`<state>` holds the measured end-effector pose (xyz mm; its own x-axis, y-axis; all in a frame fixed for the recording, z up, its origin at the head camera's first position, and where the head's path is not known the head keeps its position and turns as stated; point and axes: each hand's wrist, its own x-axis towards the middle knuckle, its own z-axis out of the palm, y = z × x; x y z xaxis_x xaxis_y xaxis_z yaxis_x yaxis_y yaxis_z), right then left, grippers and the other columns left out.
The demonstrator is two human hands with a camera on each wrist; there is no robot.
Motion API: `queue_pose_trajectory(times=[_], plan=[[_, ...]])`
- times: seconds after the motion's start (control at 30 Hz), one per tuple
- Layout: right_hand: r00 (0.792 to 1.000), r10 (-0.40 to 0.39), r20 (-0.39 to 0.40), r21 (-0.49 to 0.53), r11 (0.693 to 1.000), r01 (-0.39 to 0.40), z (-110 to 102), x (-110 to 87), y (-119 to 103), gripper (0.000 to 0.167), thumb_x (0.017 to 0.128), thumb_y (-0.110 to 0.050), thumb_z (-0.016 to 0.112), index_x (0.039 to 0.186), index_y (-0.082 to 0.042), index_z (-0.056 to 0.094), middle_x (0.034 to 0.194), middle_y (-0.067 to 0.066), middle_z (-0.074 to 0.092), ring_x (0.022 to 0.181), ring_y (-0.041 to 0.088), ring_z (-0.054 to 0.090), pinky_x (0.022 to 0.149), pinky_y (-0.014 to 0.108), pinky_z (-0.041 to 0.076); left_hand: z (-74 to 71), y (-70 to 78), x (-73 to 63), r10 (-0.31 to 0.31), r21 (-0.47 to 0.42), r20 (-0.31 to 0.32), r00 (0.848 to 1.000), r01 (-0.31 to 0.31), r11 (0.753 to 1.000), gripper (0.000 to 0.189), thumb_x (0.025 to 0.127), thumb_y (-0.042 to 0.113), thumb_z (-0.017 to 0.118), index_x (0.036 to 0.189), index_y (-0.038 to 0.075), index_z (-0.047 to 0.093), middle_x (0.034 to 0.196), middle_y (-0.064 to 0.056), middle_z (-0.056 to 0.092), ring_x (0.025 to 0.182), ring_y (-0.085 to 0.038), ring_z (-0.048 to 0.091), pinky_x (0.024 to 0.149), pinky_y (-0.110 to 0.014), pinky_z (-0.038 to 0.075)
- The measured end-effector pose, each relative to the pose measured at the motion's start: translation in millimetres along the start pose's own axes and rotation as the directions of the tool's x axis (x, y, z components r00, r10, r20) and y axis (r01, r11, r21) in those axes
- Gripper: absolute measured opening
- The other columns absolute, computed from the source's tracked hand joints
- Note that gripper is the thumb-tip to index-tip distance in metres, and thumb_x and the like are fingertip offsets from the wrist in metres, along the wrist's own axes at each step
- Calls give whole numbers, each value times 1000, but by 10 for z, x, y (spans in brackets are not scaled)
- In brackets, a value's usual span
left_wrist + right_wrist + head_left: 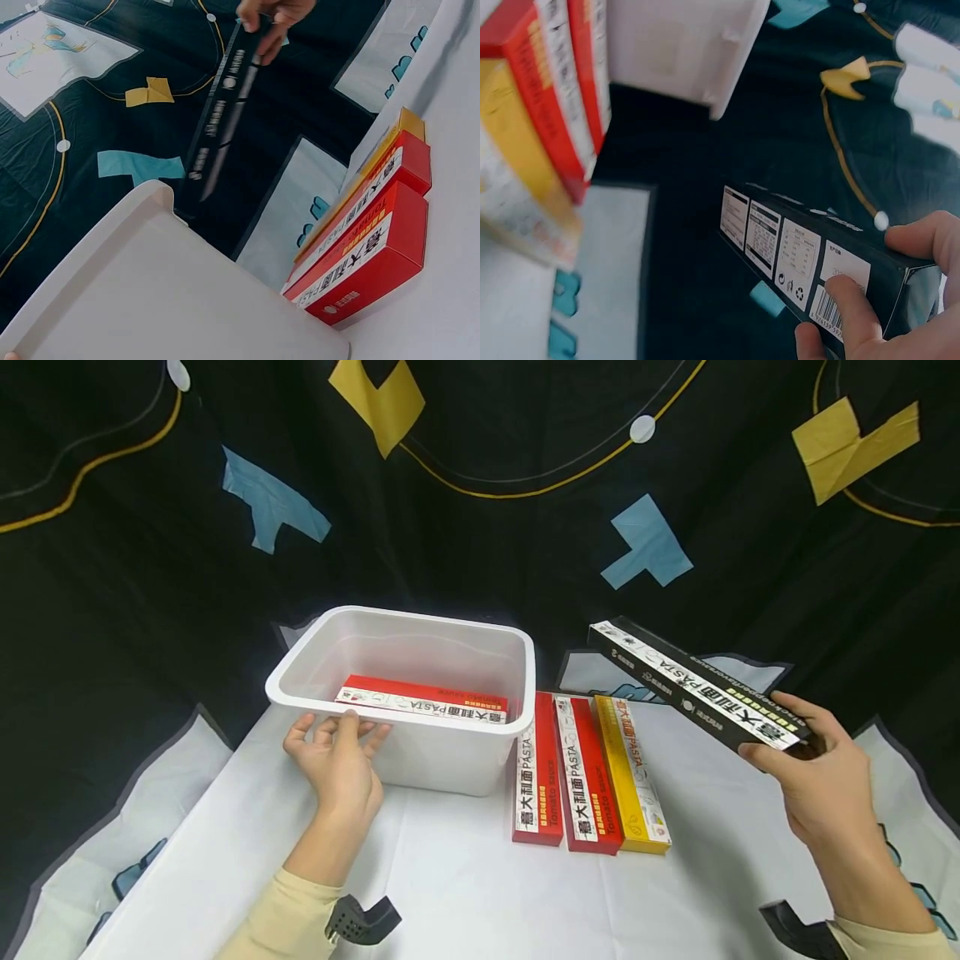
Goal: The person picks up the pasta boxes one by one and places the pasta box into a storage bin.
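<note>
My right hand [828, 772] grips one end of a long black pasta box [697, 685], held tilted in the air above the table's right side. In the right wrist view the thumb and fingers pinch the black box [780, 255] near its barcode. At the front rim of a white plastic bin [435, 760], my left hand [341, 768] touches the edge, thumb on top and fingers spread below it. Inside the bin lies a red pasta box [427, 697]. Two red pasta boxes [551, 777] [588, 777] and a yellow one [633, 777] lie side by side right of the bin.
The white table [480, 893] carries the bin and boxes. Behind it hangs a black cloth [480, 543] with yellow and blue patches. Black wrist straps [363, 920] show at both sleeves.
</note>
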<state>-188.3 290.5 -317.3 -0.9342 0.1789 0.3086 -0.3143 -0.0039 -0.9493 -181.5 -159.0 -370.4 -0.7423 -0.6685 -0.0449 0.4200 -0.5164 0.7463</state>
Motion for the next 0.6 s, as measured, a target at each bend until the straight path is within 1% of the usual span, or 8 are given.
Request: queue_pose_trajectory(times=[0.07,0.13,0.3,0.4,0.47,0.6], plan=[[999,-22,41,19,1000,22,91,25,-46,69,74,24,69,134,-4,51,125,5,43,101,16,52,75,16,56,-1,-7,-3,-5,-9,-8,1000,5,1000,47,98,6,55,122,16,16,117,-10,45,80,-18,55,83,-37,60],[997,-29,72,16,999,28,191,57,-94,69,75,23,68,135,-4,50,127,6,42,104,18,49,76,17,56,4,-5,-2,-5,-10,-10,1000,5,1000,47,98,6,55,122,16,16,117,-11,45,80,-18,56,83,-37,60],[985,-25,171,18,1000,22,463,133,-178,70,77,21,67,139,-5,46,135,7,35,111,25,43,81,19,56,14,10,9,-7,-15,-14,1000,7,1000,46,97,5,55,121,16,17,118,-12,46,80,-19,56,82,-37,60],[968,-20,248,52,999,8,633,166,-199,70,78,22,66,140,-4,45,137,9,34,112,26,42,83,22,57,14,7,8,-5,-14,-16,1000,5,1000,46,97,4,55,121,16,17,118,-12,46,80,-18,56,83,-37,60],[954,-20,300,71,997,-2,747,187,-202,70,79,21,66,140,-4,44,136,11,35,113,28,43,84,25,57,14,-1,6,-6,-13,-16,1000,5,1000,46,97,4,55,121,16,17,118,-12,46,80,-18,56,82,-37,60],[925,2,380,67,997,-30,992,234,-201,67,81,18,66,140,-5,45,134,15,37,115,31,42,84,27,58,17,-1,2,-1,-7,-16,1000,1,1000,46,97,5,54,121,15,16,117,-11,45,79,-19,55,82,-37,60]])
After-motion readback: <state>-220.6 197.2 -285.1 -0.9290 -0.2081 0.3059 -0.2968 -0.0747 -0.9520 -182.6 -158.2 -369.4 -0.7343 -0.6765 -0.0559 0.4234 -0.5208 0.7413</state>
